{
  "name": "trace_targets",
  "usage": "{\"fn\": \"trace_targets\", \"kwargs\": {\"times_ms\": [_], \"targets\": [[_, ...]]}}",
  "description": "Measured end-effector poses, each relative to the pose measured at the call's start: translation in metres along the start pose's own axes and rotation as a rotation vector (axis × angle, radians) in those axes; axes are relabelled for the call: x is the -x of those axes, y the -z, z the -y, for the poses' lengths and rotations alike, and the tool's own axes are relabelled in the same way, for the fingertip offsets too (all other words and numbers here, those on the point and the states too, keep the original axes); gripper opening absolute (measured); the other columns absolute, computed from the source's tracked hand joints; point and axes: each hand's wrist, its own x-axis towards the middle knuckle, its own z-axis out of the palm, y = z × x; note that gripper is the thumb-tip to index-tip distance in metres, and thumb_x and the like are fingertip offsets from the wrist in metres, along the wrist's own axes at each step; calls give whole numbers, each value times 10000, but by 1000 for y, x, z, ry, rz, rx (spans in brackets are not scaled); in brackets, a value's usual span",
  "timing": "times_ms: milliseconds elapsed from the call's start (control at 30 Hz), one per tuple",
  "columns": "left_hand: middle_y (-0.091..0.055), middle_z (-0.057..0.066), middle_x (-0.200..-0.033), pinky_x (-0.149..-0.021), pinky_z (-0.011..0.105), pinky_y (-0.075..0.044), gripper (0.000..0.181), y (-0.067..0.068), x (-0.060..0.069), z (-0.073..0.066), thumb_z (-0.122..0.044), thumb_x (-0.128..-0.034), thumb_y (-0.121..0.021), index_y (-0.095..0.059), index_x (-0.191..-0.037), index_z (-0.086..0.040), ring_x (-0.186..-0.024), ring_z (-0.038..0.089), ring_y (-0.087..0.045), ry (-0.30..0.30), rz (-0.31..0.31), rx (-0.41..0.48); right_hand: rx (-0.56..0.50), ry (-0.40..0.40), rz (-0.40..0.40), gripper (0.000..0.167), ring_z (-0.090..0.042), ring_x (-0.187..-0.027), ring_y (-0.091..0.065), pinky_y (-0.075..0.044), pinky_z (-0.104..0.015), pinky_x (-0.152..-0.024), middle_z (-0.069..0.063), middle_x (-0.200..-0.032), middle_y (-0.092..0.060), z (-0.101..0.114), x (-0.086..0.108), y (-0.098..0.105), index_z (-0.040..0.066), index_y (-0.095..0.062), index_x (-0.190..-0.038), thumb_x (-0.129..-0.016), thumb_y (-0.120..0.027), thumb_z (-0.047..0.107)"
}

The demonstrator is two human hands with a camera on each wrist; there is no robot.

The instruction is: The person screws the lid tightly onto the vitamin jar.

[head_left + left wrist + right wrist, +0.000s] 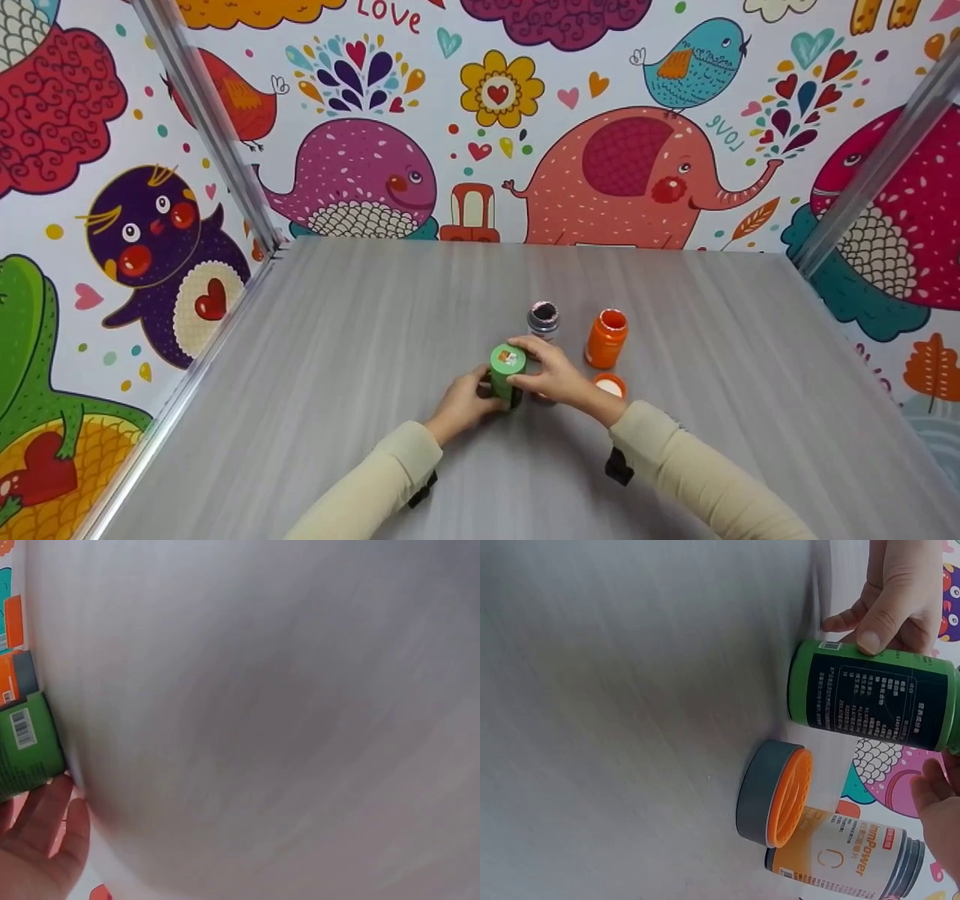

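A green bottle (504,382) with a dark label stands on the table between the hands, its green lid (508,358) on top. My left hand (461,401) grips the bottle's body from the left; its thumb lies against the side in the right wrist view, where the bottle (877,694) shows large. My right hand (556,373) holds the lid, thumb and fingers around its edge. In the left wrist view the left hand's fingers (56,814) touch the green bottle (30,742).
Behind the right hand stands an uncapped grey-necked bottle (543,319), white and orange in the right wrist view (847,851). A grey cap with orange inside (769,795) is near it. Further right are an uncapped orange bottle (606,341) and an orange cap (609,385). Patterned walls enclose the table.
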Motion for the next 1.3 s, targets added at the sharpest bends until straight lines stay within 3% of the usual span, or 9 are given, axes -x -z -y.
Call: {"fn": "trace_targets", "kwargs": {"times_ms": [467,833,1133,1300], "targets": [[-579,133,-1163,-845,371,-493,503,1,-1,1,-203,-813,-693,-500,-1258,-70,-1008,256,-610,5,25,14,117,-28,-111,517,-266,-977,-527,-452,-391,-868,-143,-1079,-562,2,2,-8,-55,-549,-1161,-753,-748,191],[-579,143,-1161,-849,378,-491,512,0,-2,0,-196,-807,-699,-502,-1259,-58,-1007,266,-608,10,16,21,151,-207,-119,526,-273,-1005,-496,-435,-449,-892,-131,-1090,-539,17,-1,-11,-17,-543,-1162,-736,-751,211],[-578,151,-1170,-854,390,-487,540,1,-2,-2,-187,-803,-704,-485,-1276,-46,-1019,281,-604,28,5,9,202,-276,-202,520,-258,-964,-456,-408,-388,-821,-93,-1003,-535,21,-4,-20,13,-546,-1058,-693,-789,293],[-583,146,-1164,-854,393,-486,548,0,-1,-2,-190,-795,-710,-488,-1275,-48,-1019,276,-602,30,-1,17,179,-324,-224,535,-246,-944,-444,-390,-365,-790,-75,-968,-514,20,-5,-25,28,-505,-1039,-690,-780,326]]}}
